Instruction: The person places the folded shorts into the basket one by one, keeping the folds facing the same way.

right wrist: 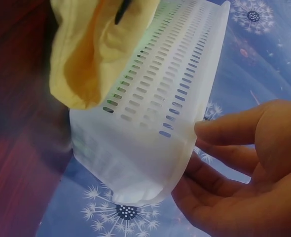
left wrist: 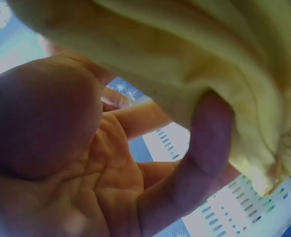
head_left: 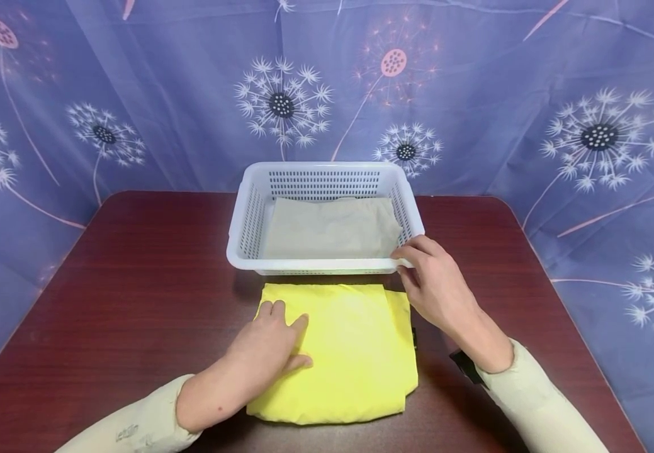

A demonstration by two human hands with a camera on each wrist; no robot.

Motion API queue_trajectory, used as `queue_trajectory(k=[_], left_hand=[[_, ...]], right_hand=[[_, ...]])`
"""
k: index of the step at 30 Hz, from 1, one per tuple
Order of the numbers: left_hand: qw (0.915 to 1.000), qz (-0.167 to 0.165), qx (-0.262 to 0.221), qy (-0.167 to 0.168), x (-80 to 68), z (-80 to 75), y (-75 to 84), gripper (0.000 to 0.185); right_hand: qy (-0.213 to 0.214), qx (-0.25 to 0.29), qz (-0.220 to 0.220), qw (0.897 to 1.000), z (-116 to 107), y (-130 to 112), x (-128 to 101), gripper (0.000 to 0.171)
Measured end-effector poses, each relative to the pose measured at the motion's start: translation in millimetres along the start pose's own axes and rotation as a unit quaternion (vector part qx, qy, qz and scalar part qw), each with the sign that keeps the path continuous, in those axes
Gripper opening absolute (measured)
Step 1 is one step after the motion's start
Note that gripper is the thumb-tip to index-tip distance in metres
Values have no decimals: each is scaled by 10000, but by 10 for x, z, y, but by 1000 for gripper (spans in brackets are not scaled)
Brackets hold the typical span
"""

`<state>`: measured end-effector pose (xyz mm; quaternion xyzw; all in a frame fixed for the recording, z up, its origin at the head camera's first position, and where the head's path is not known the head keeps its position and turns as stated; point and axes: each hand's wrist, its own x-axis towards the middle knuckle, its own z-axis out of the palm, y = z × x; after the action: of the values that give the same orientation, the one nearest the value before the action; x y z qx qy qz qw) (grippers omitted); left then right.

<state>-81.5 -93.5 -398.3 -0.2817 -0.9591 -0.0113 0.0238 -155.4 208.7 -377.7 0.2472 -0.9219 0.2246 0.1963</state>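
Observation:
A folded yellow cloth lies on the table in front of a white slotted plastic basket. My left hand rests on the cloth's left side, fingers spread and lightly bent; in the left wrist view a fingertip touches the yellow fabric. With thumb and fingers my right hand pinches the basket's rim at its near right corner. That grip also shows in the right wrist view, where the hand holds the rim from outside. Inside the basket lies a folded grey-beige cloth.
The dark red table has rounded far corners. A blue curtain with dandelion prints hangs behind and at both sides. A small black piece shows at the yellow cloth's right edge.

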Motion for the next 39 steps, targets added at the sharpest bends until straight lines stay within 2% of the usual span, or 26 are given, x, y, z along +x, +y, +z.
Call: queue_trajectory(k=[8,15,19,24,29,32,36,39], left_hand=[[9998,60,-199,-3,19,-61,-138,47],[9982,-172,-564,137,15,-91,-232,33],[9963,-339,-705,361,-7,-97,-279,32],[9922,-549,-867,709,-49,-113,-338,35],[9856,-815,-1135,957,-82,-131,-406,36],[9813,-1047,-1328,917,-96,-140,-449,43],[9738,-1435,-1621,699,-122,-138,-501,50],[9715,-1622,-1639,559,-146,-127,-538,56]], right_hand=[[-17,21,-158,9999,-7,4,-69,25],[205,92,-189,9996,-40,28,-135,23],[320,117,-90,9994,-66,39,-171,21],[403,25,171,9990,-104,28,-225,21],[272,-138,640,9975,-142,1,-283,18],[111,-215,906,9956,-156,-9,-312,18],[-172,-268,1147,9929,-164,-5,-340,20],[-466,-240,1373,9891,-170,3,-353,25]])
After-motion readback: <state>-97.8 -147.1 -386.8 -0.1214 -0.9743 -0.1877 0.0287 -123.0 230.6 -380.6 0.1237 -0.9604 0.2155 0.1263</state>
